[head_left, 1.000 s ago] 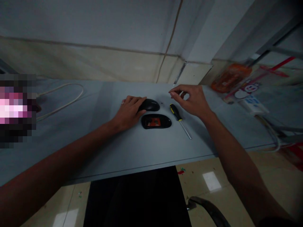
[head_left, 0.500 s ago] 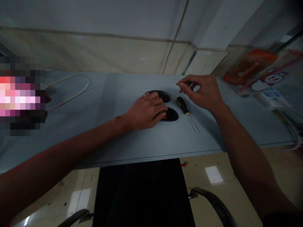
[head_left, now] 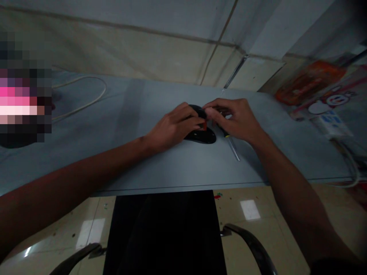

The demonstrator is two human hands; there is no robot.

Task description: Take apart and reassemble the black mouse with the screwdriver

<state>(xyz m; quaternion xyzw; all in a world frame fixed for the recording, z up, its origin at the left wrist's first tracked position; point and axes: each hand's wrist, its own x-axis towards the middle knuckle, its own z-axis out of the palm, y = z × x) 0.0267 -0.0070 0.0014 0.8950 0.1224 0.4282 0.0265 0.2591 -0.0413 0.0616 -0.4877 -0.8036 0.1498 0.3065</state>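
Observation:
On the grey table lies a glossy black shell (head_left: pixel 205 136), which looks like one half of a computer mouse. My left hand (head_left: pixel 174 124) has its fingers curled over a second black mouse shell (head_left: pixel 198 110) just behind it. A small red-orange part (head_left: pixel 205 125) shows at my left fingertips, between the two shells. My right hand (head_left: pixel 232 118) is pinched, thumb and forefinger at the right end of the rear shell; whatever is between them is hidden. Under that hand lies a screwdriver (head_left: pixel 233 149) with a black and yellow handle, its handle mostly covered.
A white cable (head_left: pixel 100 93) loops at the left beside a blurred-out area. To the right stand an orange package (head_left: pixel 309 82) and a clear bag with a cartoon print. The tiled wall (head_left: pixel 143 53) borders the table's back. A chair armrest (head_left: pixel 252 244) is below.
My right hand has come left and down to the rear shell, over the screwdriver handle. My left fingers have shifted back from the front shell, baring more of it and the red-orange part.

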